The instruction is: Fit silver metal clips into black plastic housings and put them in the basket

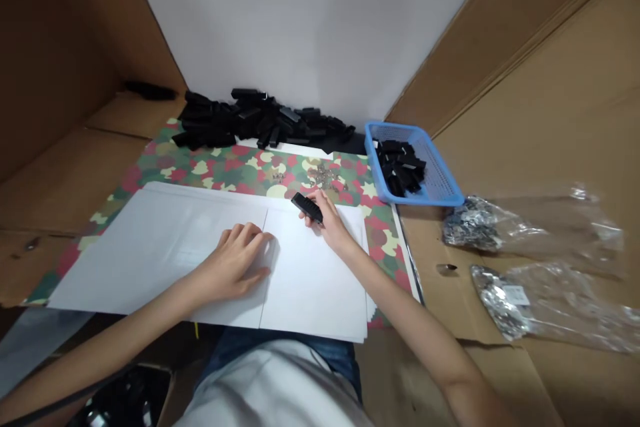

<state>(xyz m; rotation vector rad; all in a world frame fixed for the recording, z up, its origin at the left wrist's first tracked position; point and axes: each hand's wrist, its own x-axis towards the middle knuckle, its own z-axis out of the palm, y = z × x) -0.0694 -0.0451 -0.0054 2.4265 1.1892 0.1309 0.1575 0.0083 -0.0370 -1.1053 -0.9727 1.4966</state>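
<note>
My right hand [327, 215] grips a small black ribbed plastic piece [307, 207], held tilted just above the white sheets [315, 280]. To the left, my left hand [243, 257] rests on the white sheets with its thumb apart from the loosely bent fingers, and nothing shows in it. Beyond my right hand, a scatter of tiny metal parts [324, 177] lies on the camouflage-patterned cover [225, 170].
A heap of black plastic pieces [260, 117] lies along the white back wall [300, 27]. At right stands a blue basket [445, 177] holding more black pieces. Two clear bags of shiny metal parts [473, 223] lie on cardboard [450, 320]. Cardboard walls rise at both sides.
</note>
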